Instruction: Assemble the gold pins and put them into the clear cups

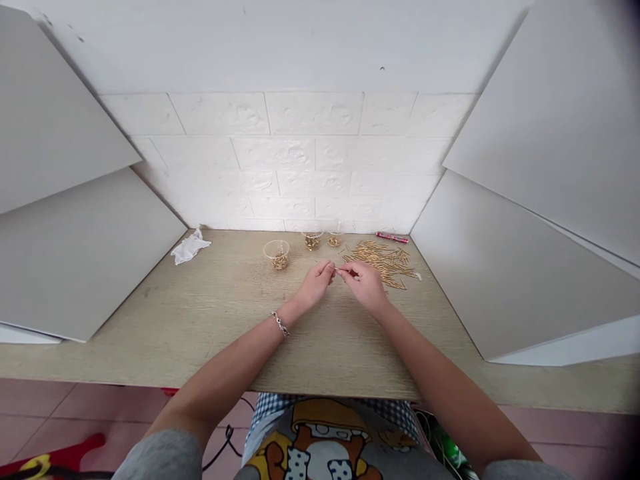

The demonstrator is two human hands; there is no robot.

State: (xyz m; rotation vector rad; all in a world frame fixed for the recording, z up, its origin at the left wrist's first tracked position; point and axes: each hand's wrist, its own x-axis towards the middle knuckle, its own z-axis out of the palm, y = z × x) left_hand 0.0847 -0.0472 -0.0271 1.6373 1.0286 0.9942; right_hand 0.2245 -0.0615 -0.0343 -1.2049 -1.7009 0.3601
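My left hand [315,283] and my right hand [366,285] meet above the middle of the table, both with fingers closed in a pinch. A thin gold-coloured stick [337,269] spans the small gap between the fingertips; most of it is hidden by the fingers. Just beyond my right hand spreads a loose pile of gold-coloured sticks [389,259]. To the left of my left hand stands a clear cup [277,253] with small gold-coloured pieces in its bottom. Farther back are a second clear cup [313,239] and a third one [335,237], also with gold-coloured pieces.
A red marker-like tube [392,237] lies by the back wall. Crumpled white tissue [191,247] sits at the back left of the wooden table [200,333]. Fine brown specks lie near the nearest cup. Grey panels [90,253] enclose both sides.
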